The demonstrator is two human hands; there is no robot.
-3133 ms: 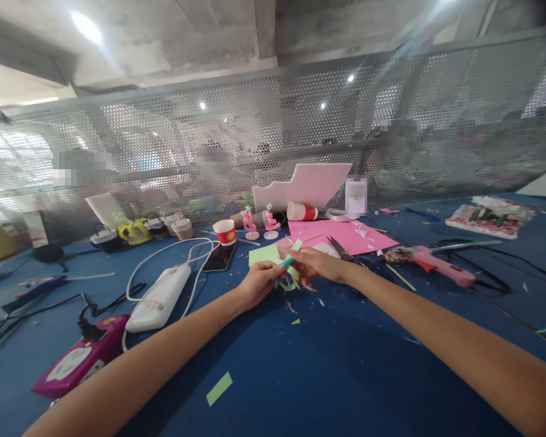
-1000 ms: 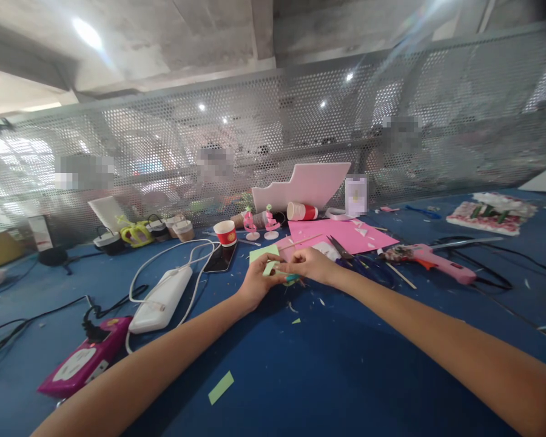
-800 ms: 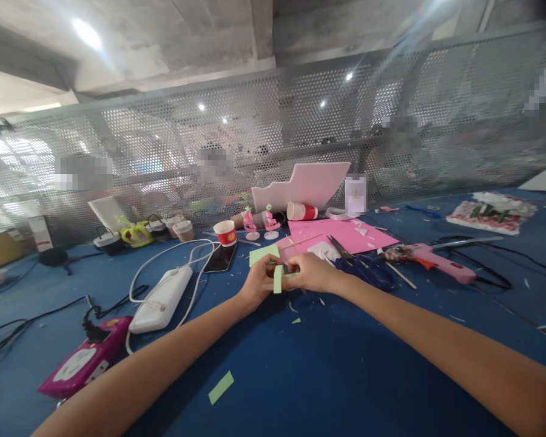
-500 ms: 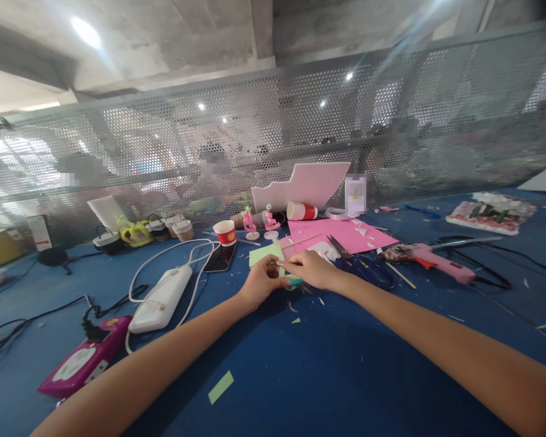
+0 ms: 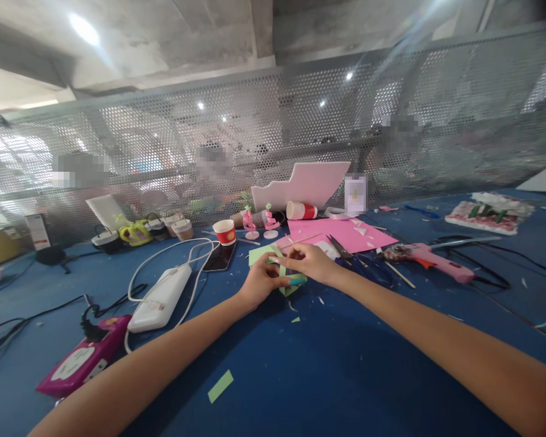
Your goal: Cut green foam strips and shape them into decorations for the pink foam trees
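My left hand is closed round a light green paper strip, which is bent into a loop or frame. A teal patch, perhaps a long nail, shows at its thumb tip. From the other side my right hand pinches the same strip near its top, fingertips close to the left ones. Part of the strip is hidden behind the fingers. Just behind the hands lies a flat green paper sheet. Scissors with dark blue handles rest right of my right hand, by the pink paper.
Right: a pink glue gun with its cord. Left: a white power bank, a purple power strip and a phone. Behind: a red paper cup and two small pink figures. A green scrap lies in front.
My right hand has shifted slightly, its fingers now more arched. The green strip between the hands shows more plainly as an opened loop. My left hand has barely moved.
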